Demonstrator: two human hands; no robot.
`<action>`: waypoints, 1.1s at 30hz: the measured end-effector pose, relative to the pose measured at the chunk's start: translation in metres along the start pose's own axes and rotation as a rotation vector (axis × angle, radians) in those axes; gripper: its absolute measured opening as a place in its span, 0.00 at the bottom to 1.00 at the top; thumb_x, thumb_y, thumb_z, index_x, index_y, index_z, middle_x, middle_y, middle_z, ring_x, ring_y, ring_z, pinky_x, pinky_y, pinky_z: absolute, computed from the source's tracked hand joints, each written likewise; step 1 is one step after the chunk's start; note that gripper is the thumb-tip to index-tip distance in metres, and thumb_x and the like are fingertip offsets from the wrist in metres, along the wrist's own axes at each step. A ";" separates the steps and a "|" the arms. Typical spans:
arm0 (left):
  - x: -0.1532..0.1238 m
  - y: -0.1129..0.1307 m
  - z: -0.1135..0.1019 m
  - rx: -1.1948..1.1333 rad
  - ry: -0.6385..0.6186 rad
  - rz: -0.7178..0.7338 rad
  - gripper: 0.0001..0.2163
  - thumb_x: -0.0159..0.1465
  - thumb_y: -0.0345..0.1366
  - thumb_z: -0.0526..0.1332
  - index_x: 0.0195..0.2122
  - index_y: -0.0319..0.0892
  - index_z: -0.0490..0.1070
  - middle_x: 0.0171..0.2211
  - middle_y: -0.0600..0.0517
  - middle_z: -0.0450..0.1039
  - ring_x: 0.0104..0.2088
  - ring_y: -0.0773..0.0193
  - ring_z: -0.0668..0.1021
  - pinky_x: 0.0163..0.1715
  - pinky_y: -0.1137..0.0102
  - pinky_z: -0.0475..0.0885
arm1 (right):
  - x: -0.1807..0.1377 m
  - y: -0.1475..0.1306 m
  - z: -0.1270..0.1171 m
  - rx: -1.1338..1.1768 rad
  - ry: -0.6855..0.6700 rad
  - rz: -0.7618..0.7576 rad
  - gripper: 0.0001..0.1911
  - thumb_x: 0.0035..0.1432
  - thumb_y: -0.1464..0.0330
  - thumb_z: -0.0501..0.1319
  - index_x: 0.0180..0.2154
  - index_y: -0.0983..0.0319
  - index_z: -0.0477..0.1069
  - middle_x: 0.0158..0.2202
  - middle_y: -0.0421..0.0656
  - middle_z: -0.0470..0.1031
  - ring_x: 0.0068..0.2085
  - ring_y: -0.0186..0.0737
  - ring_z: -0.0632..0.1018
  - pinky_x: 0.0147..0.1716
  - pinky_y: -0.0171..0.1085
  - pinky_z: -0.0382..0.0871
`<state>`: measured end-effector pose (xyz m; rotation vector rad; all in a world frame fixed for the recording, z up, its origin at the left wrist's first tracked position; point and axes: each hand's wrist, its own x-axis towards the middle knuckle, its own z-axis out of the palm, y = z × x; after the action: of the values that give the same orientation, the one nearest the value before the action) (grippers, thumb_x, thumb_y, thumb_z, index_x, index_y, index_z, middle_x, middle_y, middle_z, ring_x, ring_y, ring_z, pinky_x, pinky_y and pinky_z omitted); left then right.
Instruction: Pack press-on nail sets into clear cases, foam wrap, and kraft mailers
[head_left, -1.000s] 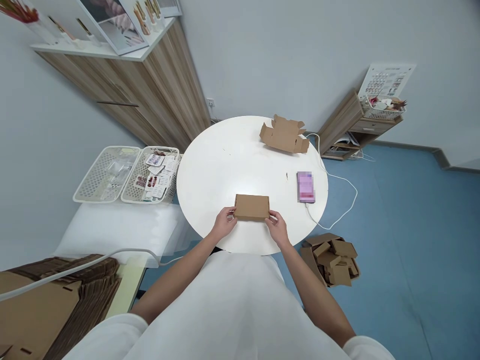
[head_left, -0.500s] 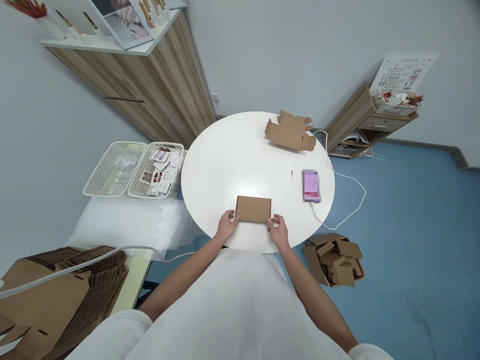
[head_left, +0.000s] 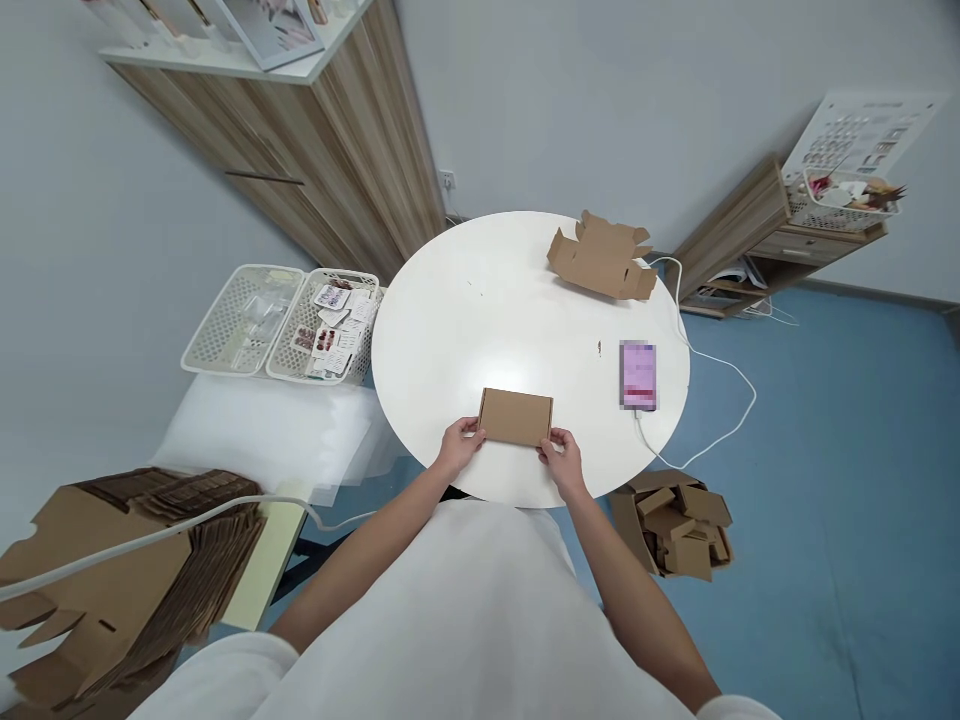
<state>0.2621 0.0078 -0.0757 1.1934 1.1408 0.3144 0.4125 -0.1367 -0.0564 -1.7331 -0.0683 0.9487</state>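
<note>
A small closed brown cardboard box (head_left: 516, 417) is at the near side of the round white table (head_left: 442, 330). My left hand (head_left: 460, 443) grips its left front corner, thumb on the near edge and fingers along the side. At the right front corner, my right hand (head_left: 563, 461) pinches the box in the same way. Toward the far right of the table lies a partly folded cardboard box blank (head_left: 604, 257). A phone (head_left: 638, 376) with a blurred pink screen rests to the right, plugged into a white cable.
Left of the table stand two white plastic baskets (head_left: 279, 367), one holding cards. A stack of flat cardboard blanks (head_left: 127, 570) lies at the lower left. On the floor at right sits a carton (head_left: 630, 520) of folded boxes. The white cable (head_left: 739, 370) hangs off the table's edge.
The view has shifted slightly, so most things appear a little further right. Both hands stay at the box's front corners, and the box looks slightly more turned.
</note>
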 end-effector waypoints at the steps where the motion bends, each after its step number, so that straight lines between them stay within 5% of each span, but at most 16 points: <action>1: 0.000 0.000 0.000 0.000 -0.002 -0.006 0.17 0.51 0.40 0.63 0.41 0.39 0.68 0.39 0.46 0.70 0.30 0.67 0.76 0.33 0.67 0.73 | 0.000 0.000 0.000 0.004 -0.001 0.003 0.17 0.43 0.62 0.60 0.38 0.59 0.64 0.43 0.44 0.70 0.34 0.38 0.75 0.34 0.40 0.72; 20: 0.005 -0.006 -0.006 0.108 -0.089 0.112 0.20 0.55 0.39 0.60 0.48 0.37 0.66 0.46 0.42 0.68 0.35 0.63 0.77 0.38 0.64 0.72 | -0.005 0.002 0.022 -0.017 0.243 -0.031 0.17 0.44 0.63 0.58 0.39 0.60 0.64 0.42 0.45 0.70 0.37 0.39 0.74 0.33 0.39 0.71; 26: 0.004 -0.002 -0.007 0.211 -0.146 0.177 0.20 0.58 0.38 0.57 0.51 0.40 0.63 0.49 0.43 0.66 0.38 0.63 0.76 0.41 0.66 0.70 | -0.025 0.016 0.030 0.080 0.296 -0.041 0.17 0.46 0.62 0.57 0.41 0.59 0.63 0.44 0.45 0.69 0.38 0.38 0.74 0.37 0.39 0.71; 33: -0.013 -0.002 -0.009 0.352 -0.239 0.195 0.17 0.58 0.39 0.57 0.48 0.41 0.66 0.46 0.44 0.67 0.34 0.64 0.75 0.41 0.65 0.69 | -0.059 0.028 0.026 0.022 0.381 0.051 0.19 0.46 0.59 0.58 0.40 0.59 0.63 0.44 0.46 0.69 0.34 0.37 0.75 0.31 0.36 0.70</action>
<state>0.2480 0.0029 -0.0697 1.6118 0.8935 0.1136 0.3450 -0.1563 -0.0490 -1.8741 0.2347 0.6386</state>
